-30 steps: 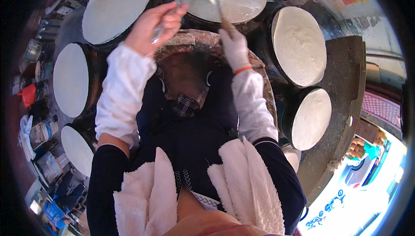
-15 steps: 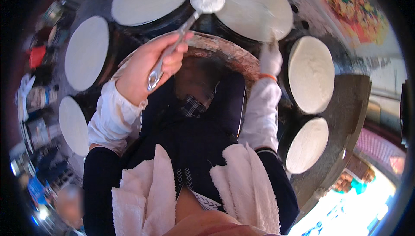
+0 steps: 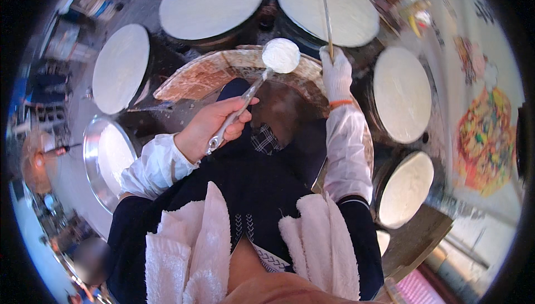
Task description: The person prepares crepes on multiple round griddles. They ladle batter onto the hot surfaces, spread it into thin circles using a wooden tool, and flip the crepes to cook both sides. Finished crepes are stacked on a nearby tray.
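Note:
My bare left hand [image 3: 214, 127] is wrapped round the handle of a metal ladle [image 3: 281, 55], whose bowl is full of white batter. In my right hand [image 3: 337, 73], which wears a white glove, is a long thin stick-like tool [image 3: 326, 11], seen nearly edge-on. The tool points away over a round griddle of white batter [image 3: 348, 6] at the far right. Ahead of my left hand lies another batter-covered griddle [image 3: 212, 2]. Beside my left forearm stands a metal basin [image 3: 91, 156] holding white batter.
More batter-topped round griddles curve round me: one at the left [image 3: 121, 69], two at the right [image 3: 402, 95] [image 3: 407, 190]. A worn curved rim [image 3: 195, 74] runs between me and them. At the far left is another person [image 3: 92, 259], blurred. A printed food banner [image 3: 485, 142] hangs at the right.
My view has turned, and the metal basin now shows at the left. The ladle sits lower and nearer me. My right hand's tool, blurred before, now stands out clearly, pointing away.

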A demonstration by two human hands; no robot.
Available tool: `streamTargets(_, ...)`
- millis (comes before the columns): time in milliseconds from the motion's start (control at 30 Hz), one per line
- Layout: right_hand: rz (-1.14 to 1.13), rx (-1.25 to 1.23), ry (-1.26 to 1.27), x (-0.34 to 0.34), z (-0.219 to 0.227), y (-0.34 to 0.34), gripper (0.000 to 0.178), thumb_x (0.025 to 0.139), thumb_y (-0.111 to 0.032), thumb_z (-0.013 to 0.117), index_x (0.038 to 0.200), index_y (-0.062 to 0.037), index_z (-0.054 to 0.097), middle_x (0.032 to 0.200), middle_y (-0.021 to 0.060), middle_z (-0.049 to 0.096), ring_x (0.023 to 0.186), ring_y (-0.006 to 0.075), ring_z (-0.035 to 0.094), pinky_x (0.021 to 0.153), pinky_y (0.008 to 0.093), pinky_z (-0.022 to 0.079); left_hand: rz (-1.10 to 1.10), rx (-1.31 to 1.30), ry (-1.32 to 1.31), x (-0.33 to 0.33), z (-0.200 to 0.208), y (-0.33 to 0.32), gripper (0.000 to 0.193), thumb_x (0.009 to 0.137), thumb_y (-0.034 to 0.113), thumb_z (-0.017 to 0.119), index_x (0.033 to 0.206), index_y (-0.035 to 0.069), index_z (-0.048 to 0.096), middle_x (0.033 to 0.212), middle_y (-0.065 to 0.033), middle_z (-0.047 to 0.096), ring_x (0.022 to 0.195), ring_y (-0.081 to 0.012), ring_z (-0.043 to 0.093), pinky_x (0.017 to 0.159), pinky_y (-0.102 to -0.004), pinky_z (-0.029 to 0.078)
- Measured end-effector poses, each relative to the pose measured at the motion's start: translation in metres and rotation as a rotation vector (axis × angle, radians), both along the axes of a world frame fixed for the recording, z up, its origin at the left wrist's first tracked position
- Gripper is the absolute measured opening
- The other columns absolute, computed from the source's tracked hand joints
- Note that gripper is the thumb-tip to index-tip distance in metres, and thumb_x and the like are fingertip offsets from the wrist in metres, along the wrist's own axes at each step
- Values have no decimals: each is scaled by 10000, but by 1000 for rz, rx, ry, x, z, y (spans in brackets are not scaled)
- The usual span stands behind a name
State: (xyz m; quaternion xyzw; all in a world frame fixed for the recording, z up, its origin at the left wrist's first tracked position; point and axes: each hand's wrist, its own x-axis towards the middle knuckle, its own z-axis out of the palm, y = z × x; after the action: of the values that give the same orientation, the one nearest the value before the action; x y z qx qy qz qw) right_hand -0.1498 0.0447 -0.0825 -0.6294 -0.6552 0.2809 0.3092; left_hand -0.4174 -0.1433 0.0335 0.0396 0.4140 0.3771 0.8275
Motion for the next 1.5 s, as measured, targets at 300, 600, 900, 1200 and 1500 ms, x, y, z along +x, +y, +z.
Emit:
streamTargets(300,325,157,-280,-33,-61,150,874,670,-490,853,1304,37,562,1226,261,639,1124,420,605,973,486,469,264,99,-29,-32,-28,-6,380,1018,207,553,1342,13,510,799,-17,617,559,-79,545,459,-198,412)
streamTargets(600,216,145,-699,-42,-25,129,525,876,-395,704,1280,-77,597,1125,198,637,1006,397,642,844,493,520,344,76,12,-31,-32,-11,310,1055,223,471,1282,13,489,809,-42,572,546,-78,493,442,-213,375)
streamTargets(900,299,88,-704,-53,-40,135,333,900,-358,613,1039,-58,652,1033,235,681,959,443,658,824,551,510,316,102,24,-37,-38,-3,397,1051,218,500,1382,1,482,833,-28,601,571,-64,501,479,-189,389)
streamTargets(1200,81,-107,-224,15,-12,181,563,829,-537,691,1095,-40,698,969,216,720,950,390,695,856,481,517,238,43,11,-23,-30,25,362,1054,224,480,1330,-11,489,789,-35,578,474,-63,449,412,-198,353)
streamTargets(1500,79,174,-694,-63,-30,135,580,818,-503,713,1268,-149,617,1113,239,676,1042,368,675,908,484,529,210,32,86,-11,-24,35,375,1078,221,435,1362,-23,445,774,-35,571,446,-53,458,393,-186,375)
